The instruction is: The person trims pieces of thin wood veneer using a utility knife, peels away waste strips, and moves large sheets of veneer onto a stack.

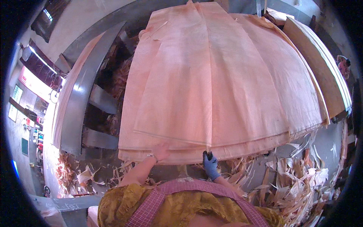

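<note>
A broad stack of thin pinkish wood veneer sheets fills the middle, its layers overlapping and slightly fanned. My right hand, in a blue glove with dark fingertips, pinches the near edge of a top veneer sheet where a long seam meets it. My left hand is bare, with a bracelet at the wrist. It lies over the stack's near edge, left of the right hand. Motion smears its fingers, so their pose is unclear.
Torn veneer strips heap up at the lower right, with more scraps at the lower left. A grey metal beam stands left of the stack. Another pile of boards lies to the right. A person is at the far right.
</note>
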{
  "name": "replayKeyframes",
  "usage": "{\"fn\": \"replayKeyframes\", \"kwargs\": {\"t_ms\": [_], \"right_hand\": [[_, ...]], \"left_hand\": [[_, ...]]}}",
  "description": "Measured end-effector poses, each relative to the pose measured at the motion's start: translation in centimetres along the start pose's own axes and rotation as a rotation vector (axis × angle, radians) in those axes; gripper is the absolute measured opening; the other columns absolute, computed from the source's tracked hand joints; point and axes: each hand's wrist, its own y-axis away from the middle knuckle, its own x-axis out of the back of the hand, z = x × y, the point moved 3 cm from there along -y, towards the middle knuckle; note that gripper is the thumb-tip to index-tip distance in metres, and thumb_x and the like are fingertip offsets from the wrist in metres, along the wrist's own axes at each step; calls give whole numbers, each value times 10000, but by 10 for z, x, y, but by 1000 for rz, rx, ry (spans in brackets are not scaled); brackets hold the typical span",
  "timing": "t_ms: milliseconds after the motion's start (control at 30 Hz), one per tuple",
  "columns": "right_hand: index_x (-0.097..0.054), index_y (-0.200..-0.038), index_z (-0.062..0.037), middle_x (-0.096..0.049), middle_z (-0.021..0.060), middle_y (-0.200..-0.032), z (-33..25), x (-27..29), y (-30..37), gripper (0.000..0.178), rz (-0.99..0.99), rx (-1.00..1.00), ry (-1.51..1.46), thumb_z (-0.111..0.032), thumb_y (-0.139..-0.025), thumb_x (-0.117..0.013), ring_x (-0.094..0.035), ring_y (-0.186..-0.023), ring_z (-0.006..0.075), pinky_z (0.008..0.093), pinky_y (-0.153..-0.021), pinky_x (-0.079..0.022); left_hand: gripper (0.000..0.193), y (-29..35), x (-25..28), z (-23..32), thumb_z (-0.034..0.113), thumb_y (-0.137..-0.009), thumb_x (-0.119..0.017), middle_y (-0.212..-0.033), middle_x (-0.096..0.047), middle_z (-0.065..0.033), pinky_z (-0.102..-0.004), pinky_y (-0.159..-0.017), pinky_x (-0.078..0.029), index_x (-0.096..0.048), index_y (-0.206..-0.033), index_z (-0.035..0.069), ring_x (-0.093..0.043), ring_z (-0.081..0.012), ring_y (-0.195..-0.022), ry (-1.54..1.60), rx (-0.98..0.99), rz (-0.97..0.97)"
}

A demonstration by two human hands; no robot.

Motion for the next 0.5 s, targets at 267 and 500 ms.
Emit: {"fn": "replayKeyframes", "kwargs": {"t_ms": [267,500], "right_hand": [[-660,-871,-39,-562,-9,-614,-29,16,9,227,-100,-184,-510,-242,-957,-604,-446,-471,68,249,-440,-337],[-653,-876,-30,-522,-32,-586,-35,114,13,221,5,-89,-409,-231,-954,-607,-440,-471,61,243,-434,-331]], "left_hand": [[585,-2,6,2,311,-811,-558,-1358,-519,-122,-505,-951,-466,-466,-1367,156,-557,-367,-1162,-34,20,-36],[638,5,35,32,336,-839,-525,-1332,-544,-162,-492,-958,-461,-388,-1436,156,-559,-382,-1158,-21,107,-78]]}}
